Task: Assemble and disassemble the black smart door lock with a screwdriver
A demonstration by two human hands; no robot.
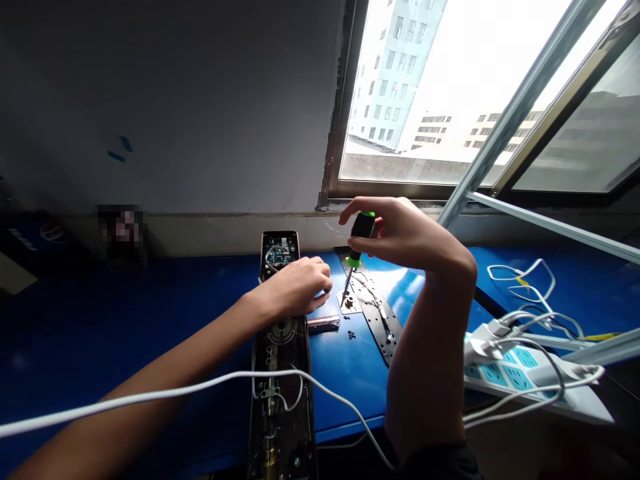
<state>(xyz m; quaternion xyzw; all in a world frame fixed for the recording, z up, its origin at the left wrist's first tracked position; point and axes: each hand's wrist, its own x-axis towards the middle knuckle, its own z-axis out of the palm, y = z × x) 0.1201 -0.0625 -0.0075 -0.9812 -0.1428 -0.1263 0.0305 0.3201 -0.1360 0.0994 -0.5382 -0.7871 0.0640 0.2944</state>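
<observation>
My right hand (405,233) is closed round a screwdriver (359,241) with a green and black handle, held upright. Its tip rests on a small metal part (349,303) lying on a dark perforated plate (377,310). My left hand (297,287) lies curled over the upper half of a long open door-lock body (281,387), fingers bent down near the small part; what the fingers pinch is hidden. A circuit board (279,253) shows at the lock's far end.
A blue table (150,320) runs under everything. A short metal cylinder (323,323) and several tiny screws (350,331) lie between lock and plate. A white cable (150,395) crosses the front. A power strip (520,373) with plugs and white wires sits right. A window is behind.
</observation>
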